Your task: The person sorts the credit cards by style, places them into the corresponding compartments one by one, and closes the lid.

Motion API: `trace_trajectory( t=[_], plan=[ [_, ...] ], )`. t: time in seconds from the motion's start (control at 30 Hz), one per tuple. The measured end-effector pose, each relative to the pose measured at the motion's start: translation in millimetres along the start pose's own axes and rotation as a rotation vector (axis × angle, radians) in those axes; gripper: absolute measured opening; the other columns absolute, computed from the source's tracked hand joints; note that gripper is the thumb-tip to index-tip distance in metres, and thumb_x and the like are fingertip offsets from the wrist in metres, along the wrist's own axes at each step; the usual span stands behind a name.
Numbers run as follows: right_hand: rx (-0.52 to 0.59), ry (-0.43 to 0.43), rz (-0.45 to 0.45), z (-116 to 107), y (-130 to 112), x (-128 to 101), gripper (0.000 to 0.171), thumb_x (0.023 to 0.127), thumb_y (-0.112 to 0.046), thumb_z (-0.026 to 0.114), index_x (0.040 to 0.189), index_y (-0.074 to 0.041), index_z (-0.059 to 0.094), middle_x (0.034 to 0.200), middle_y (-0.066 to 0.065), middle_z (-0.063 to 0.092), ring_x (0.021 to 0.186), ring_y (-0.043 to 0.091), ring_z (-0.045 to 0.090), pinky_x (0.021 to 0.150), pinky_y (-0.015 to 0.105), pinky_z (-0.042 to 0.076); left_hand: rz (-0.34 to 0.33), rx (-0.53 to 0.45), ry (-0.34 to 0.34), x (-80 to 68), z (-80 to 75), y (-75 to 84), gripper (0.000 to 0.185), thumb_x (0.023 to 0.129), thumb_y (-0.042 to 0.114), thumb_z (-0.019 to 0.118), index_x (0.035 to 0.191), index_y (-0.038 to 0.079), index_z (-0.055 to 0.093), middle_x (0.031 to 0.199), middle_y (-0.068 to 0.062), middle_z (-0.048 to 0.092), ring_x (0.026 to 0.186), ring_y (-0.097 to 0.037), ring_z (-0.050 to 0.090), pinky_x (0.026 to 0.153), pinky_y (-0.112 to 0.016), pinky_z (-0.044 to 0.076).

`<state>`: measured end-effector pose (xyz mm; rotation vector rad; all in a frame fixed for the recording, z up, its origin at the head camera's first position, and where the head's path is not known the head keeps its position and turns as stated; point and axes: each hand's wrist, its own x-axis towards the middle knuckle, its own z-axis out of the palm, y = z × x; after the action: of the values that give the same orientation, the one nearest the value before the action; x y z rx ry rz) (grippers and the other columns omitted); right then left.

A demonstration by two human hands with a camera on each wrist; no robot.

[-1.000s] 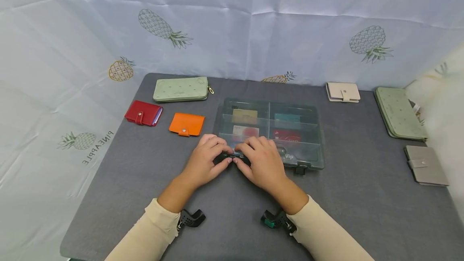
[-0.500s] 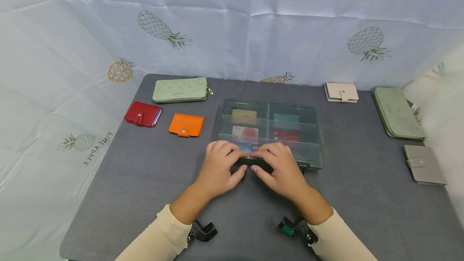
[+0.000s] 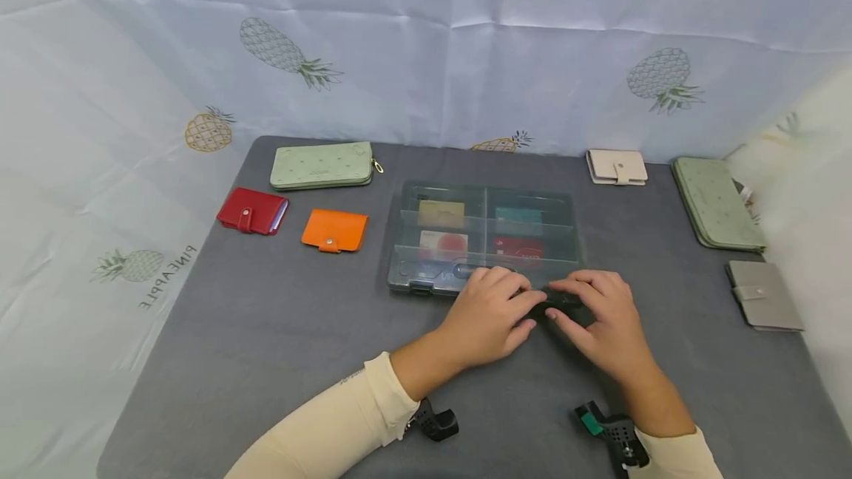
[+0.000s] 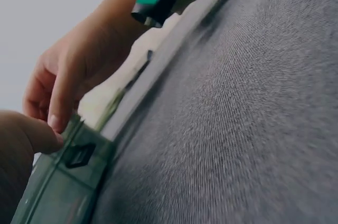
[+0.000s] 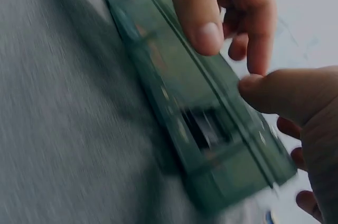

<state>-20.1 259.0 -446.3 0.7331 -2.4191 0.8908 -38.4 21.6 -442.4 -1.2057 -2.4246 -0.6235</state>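
A clear, dark-tinted plastic organizer box lies shut-lidded on the grey table, with cards visible through its lid. Both hands are at its front right corner, around the right latch. My left hand has its fingertips by the front rim, thumb below them and apart. My right hand faces it, with index finger over the edge and thumb lower. In the right wrist view the dark latch shows uncovered below the thumbs. The left latch shows on the front side.
Left of the box lie a green zip wallet, a red card holder and an orange one. To the right are a cream wallet, another green wallet and a grey wallet. A pineapple-print curtain hangs behind.
Both hands have moved right along the box's front, from the left latch to the right one. The left latch has come into sight. The head view has shifted slightly.
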Motion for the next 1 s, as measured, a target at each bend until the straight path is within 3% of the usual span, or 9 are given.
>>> trace_trajectory(
  t=[0.2, 0.33, 0.6, 0.73, 0.87, 1.0],
  plan=[
    [0.067, -0.048, -0.052, -1.4, 15.7, -4.6, 0.051, 0.102, -0.056, 0.068, 0.110, -0.007, 0.079, 0.106, 0.008, 0.070, 0.096, 0.030, 0.058, 0.100, 0.038, 0.032, -0.021, 0.086, -0.076, 10.4, 10.9, 3.6, 0.034, 0.094, 0.038, 0.084, 0.124, 0.024, 0.076, 0.116, 0.007, 0.067, 0.105, -0.015, 0.058, 0.086, -0.032, 0.045],
    [0.081, -0.080, -0.024, -0.9, 19.1, -8.0, 0.055, 0.100, -0.060, 0.068, 0.110, -0.007, 0.078, 0.109, 0.008, 0.068, 0.100, 0.029, 0.056, 0.103, 0.036, 0.030, -0.028, 0.114, -0.101, 12.3, 17.0, 2.9, 0.036, 0.093, 0.037, 0.085, 0.126, 0.025, 0.074, 0.117, 0.007, 0.065, 0.104, -0.015, 0.056, 0.085, -0.031, 0.044],
    [0.016, -0.087, -0.044, 2.9, 20.6, -13.3, 0.054, 0.107, -0.056, 0.058, 0.110, -0.004, 0.071, 0.109, 0.013, 0.063, 0.101, 0.035, 0.055, 0.099, 0.048, 0.029, -0.005, 0.141, -0.011, 14.1, 26.6, 3.8, 0.017, 0.108, 0.015, 0.062, 0.119, 0.023, 0.073, 0.107, 0.004, 0.062, 0.086, -0.015, 0.052, 0.071, -0.029, 0.039],
    [0.027, -0.080, -0.024, 5.3, 22.2, -13.1, 0.053, 0.107, -0.055, 0.058, 0.109, -0.004, 0.070, 0.107, 0.013, 0.063, 0.101, 0.034, 0.054, 0.100, 0.047, 0.029, -0.020, 0.144, -0.034, 13.9, 26.5, 3.4, 0.015, 0.106, 0.023, 0.068, 0.120, 0.024, 0.073, 0.109, 0.005, 0.063, 0.090, -0.015, 0.053, 0.073, -0.029, 0.040],
    [0.121, -0.050, -0.003, 4.8, 23.9, -10.5, 0.051, 0.103, -0.057, 0.065, 0.108, -0.008, 0.076, 0.107, 0.009, 0.067, 0.100, 0.027, 0.056, 0.103, 0.038, 0.029, -0.044, 0.132, -0.076, 14.8, 22.4, 3.6, 0.026, 0.100, 0.037, 0.077, 0.123, 0.026, 0.074, 0.113, 0.007, 0.064, 0.098, -0.013, 0.056, 0.080, -0.029, 0.044],
    [0.192, -0.013, -0.001, 3.9, 24.2, -7.6, 0.043, 0.103, -0.052, 0.068, 0.108, -0.011, 0.080, 0.105, 0.005, 0.071, 0.098, 0.020, 0.058, 0.103, 0.032, 0.032, -0.065, 0.130, -0.064, 16.4, 21.3, 5.5, 0.024, 0.102, 0.040, 0.075, 0.121, 0.027, 0.075, 0.113, 0.008, 0.066, 0.099, -0.013, 0.058, 0.082, -0.029, 0.046]
  ],
)
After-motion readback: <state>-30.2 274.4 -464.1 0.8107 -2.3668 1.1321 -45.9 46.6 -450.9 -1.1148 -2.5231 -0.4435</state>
